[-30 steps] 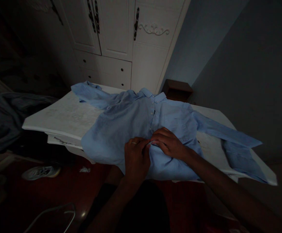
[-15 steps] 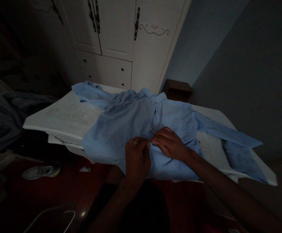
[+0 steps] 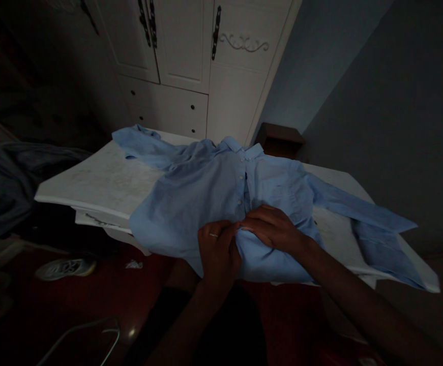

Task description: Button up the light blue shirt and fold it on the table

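Observation:
A light blue button-up shirt (image 3: 190,198) lies front up on a white board (image 3: 99,183), sleeves spread to both sides. My left hand (image 3: 217,251), with a ring on one finger, pinches the shirt's front placket low down near the hem. My right hand (image 3: 272,229) meets it from the right, fingers closed on the same strip of cloth. The fingertips of both hands touch at the button line. The upper buttons above my hands look fastened.
A white wardrobe (image 3: 190,56) with drawers stands behind the board. A brown stool (image 3: 280,140) sits at the back right. Dark cloth (image 3: 7,178) lies at the left. On the red floor are a shoe (image 3: 63,267) and a wire hanger (image 3: 87,335).
Both hands have slid a little lower and nearer along the shirt's button line. The shirt has hardly shifted.

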Motion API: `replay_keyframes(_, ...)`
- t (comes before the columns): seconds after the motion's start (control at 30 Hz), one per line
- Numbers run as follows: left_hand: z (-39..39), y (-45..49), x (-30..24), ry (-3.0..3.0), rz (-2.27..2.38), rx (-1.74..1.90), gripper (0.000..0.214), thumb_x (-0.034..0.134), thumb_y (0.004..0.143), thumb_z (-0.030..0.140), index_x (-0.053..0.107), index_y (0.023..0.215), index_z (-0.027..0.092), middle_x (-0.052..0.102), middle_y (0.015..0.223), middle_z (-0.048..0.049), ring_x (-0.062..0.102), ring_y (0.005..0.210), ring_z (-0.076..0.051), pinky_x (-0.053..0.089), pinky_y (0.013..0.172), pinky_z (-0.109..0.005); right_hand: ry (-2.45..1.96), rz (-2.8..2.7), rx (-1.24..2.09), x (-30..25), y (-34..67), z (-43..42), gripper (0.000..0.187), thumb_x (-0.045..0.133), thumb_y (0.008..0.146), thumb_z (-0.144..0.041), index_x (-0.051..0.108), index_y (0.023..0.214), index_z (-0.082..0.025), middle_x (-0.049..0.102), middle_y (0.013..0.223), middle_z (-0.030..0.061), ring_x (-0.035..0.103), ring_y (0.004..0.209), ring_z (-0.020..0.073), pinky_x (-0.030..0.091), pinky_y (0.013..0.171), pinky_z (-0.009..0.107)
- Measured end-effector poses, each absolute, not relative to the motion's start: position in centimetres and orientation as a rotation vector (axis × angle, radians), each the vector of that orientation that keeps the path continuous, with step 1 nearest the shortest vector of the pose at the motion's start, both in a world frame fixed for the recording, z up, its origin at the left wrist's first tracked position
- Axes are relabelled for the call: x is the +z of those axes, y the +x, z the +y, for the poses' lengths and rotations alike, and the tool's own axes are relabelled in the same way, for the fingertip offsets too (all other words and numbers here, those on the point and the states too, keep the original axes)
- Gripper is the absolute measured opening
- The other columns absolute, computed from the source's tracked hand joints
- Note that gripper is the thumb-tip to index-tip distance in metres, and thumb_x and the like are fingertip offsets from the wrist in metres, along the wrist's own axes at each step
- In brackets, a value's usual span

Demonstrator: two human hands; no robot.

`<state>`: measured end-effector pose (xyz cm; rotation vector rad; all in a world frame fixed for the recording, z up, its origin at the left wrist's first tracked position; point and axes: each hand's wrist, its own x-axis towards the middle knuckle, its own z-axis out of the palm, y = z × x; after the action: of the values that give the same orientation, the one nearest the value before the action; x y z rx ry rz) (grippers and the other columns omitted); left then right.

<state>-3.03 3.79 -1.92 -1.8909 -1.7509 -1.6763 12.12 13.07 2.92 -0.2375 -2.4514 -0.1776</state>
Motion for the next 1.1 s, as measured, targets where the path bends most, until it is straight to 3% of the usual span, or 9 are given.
replay_keyframes(0.23, 3.8, -2.8, -1.9, -1.858, -1.804, -1.69, 0.028, 0.052, 0.085, 0.005, 0.069, 0.101, 0.02, 0.067, 0.092, -0.0054, 0.057, 0.089, -0.02, 0.043, 0.08, -0.036, -0.259, -2.483, -0.048, 2.6, 12.4, 13.4, 0.015, 0.055, 0.092, -0.018, 0.065, 0.103, -0.018, 0.067, 0.084, 0.0058, 0.061, 0.073, 0.0154, 0.051, 0.066, 0.029)
replay_keyframes(0.57, 3.9, -2.8, -1.7, -1.869, -1.867, -1.638, 0.024, 0.052, 0.088, 0.01, 0.068, 0.103, 0.018, 0.068, 0.094, -0.006, 0.058, 0.091, -0.021, 0.042, 0.082, -0.037, -0.311, -2.495, 0.084, 2.6, 11.8, 13.6, 0.014, 0.057, 0.09, -0.022, 0.065, 0.101, -0.018, 0.066, 0.081, 0.005, 0.06, 0.074, 0.0164, 0.049, 0.07, 0.031)
replay_keyframes(1.1, 3.9, -3.3, -0.7, -1.954, -1.93, -1.591, 0.017, 0.06, 0.088, 0.026, 0.07, 0.099, 0.018, 0.068, 0.092, -0.0065, 0.059, 0.09, -0.022, 0.044, 0.083, -0.039, -0.336, -2.541, 0.03, 2.5, 12.0, 13.6, 0.017, 0.051, 0.096, -0.024, 0.065, 0.101, -0.016, 0.067, 0.084, 0.0067, 0.059, 0.076, 0.0171, 0.049, 0.072, 0.032)
